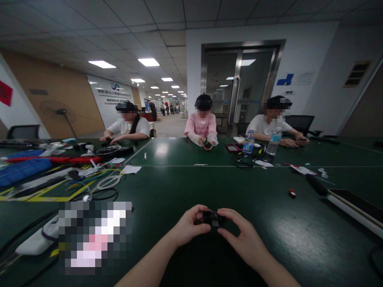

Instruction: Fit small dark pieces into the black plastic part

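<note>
Both my hands meet over the dark green table [185, 187] near its front edge. My left hand [188, 227] and my right hand [242, 235] pinch a small black object [213, 218] from either side, fingers curled round it. The object is short and dark; its shape is too small to make out. It hovers just above the tabletop.
Cables, blue and red cases [24, 167] and tools crowd the table's left. A small red item [292, 193] lies to the right, with a long flat device [353, 205] beyond it. Three people sit across the table, near two water bottles [249, 142].
</note>
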